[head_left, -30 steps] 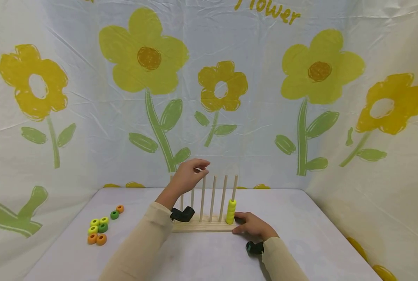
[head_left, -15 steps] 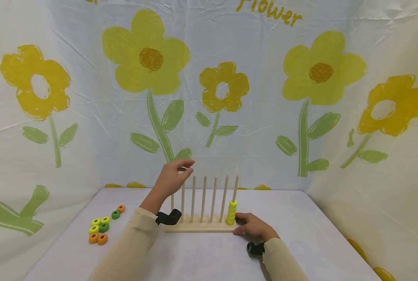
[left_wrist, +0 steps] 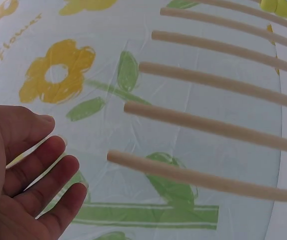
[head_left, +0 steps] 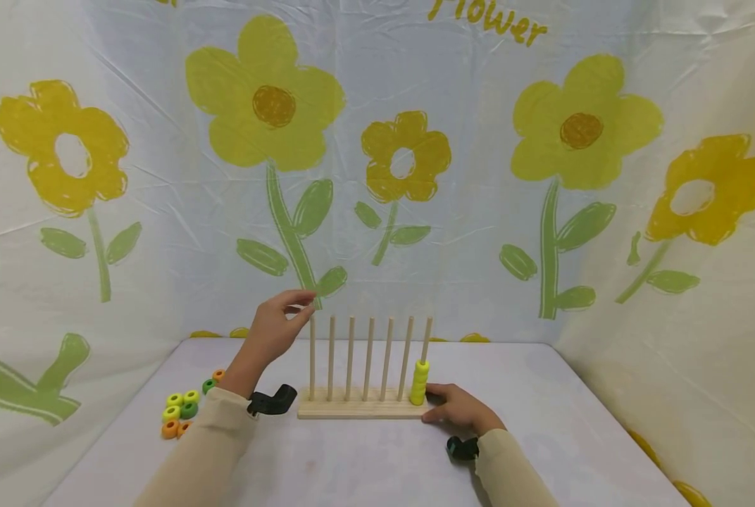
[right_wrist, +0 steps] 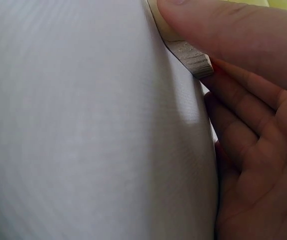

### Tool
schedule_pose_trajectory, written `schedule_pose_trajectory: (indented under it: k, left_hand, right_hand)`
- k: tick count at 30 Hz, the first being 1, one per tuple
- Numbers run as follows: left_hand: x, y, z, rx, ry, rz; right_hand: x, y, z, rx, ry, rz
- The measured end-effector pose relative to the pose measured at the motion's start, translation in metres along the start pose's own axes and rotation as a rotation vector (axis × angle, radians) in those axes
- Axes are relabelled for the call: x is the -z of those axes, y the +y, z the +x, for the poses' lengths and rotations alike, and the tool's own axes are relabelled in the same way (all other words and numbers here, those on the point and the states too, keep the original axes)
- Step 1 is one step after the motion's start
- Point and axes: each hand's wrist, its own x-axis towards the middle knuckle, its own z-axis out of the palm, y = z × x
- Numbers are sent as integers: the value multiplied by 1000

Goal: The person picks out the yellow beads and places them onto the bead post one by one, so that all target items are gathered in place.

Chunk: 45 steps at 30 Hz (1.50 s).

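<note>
A wooden peg stand [head_left: 361, 410] with several upright pegs stands mid-table. Yellow beads [head_left: 418, 384] are stacked on its rightmost peg; the other pegs are bare. My right hand [head_left: 463, 408] holds the base's right end, its thumb [right_wrist: 243, 37] on the near side and fingers reaching behind. Left of the leftmost peg's top, my left hand [head_left: 276, 325] is raised in the air. Its fingers are relaxed and lightly bent, with nothing between them, and in the left wrist view the bare pegs [left_wrist: 193, 175] lie beyond the fingertips.
Loose beads lie at the table's left: yellow beads [head_left: 173, 412], green beads [head_left: 189, 410] and orange beads [head_left: 170, 429], partly behind the left forearm. A flower-printed cloth [head_left: 466, 267] hangs behind the table [head_left: 365, 465]. A black strap mount [head_left: 272, 400] sits on the left wrist.
My left hand has moved left, from above the middle pegs to beside the leftmost one, uncovering the stand. My right hand stays at the base's right end.
</note>
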Motion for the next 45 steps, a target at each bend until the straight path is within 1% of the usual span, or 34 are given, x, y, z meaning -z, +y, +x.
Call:
schedule_pose_trajectory:
  k: [4, 7, 11, 18, 24, 35, 41, 45]
  left_hand:
    - [8, -8, -5, 10, 21, 15]
    - [15, -13, -9, 29, 19, 26]
    - [24, -21, -14, 61, 6, 55]
    - [37, -34, -24, 93, -28, 104]
    - [45, -45, -31, 110, -33, 125]
    - [58, -62, -46, 145, -55, 166]
    - [68, -71, -55, 161, -57, 214]
    - [74, -74, -61, 185, -83, 239]
  right_hand:
    - [0, 0, -1, 6, -5, 5]
    - [0, -1, -1, 6, -1, -6]
    - [0, -2, -2, 0, 2, -13]
    - [0, -1, -1, 4, -3, 0]
    - [0, 0, -1, 12, -8, 0]
    - [0, -1, 0, 15, -10, 16]
    - [0, 0, 1, 2, -8, 11]
    - [0, 0, 0, -4, -7, 22]
